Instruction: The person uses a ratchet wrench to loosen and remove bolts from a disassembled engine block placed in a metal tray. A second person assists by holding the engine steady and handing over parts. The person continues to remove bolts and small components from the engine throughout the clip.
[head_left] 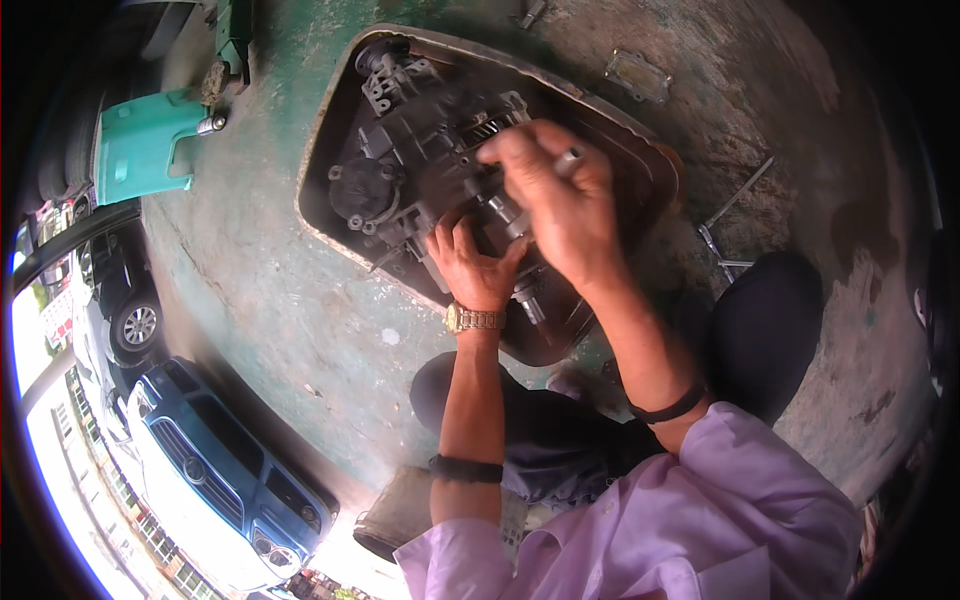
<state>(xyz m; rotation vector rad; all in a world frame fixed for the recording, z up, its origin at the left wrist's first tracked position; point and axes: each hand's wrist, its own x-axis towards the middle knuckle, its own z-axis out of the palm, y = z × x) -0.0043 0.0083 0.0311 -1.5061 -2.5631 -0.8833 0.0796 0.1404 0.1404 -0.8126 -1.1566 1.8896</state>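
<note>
Green-stained floor point(250, 210) is carrying a brown tray point(640, 200); a dark gear housing point(422, 132) is lying inside, toward the left. Your left grip point(475, 275), spread open, is resting at its near side; your blurred right grip point(562, 195) is clasping a metal rod point(569, 159).

No readable writing around here, tbh
Blue vehicle's point(250, 468) grille point(213, 492) wears a badge point(194, 468), too blurry to read.
</note>
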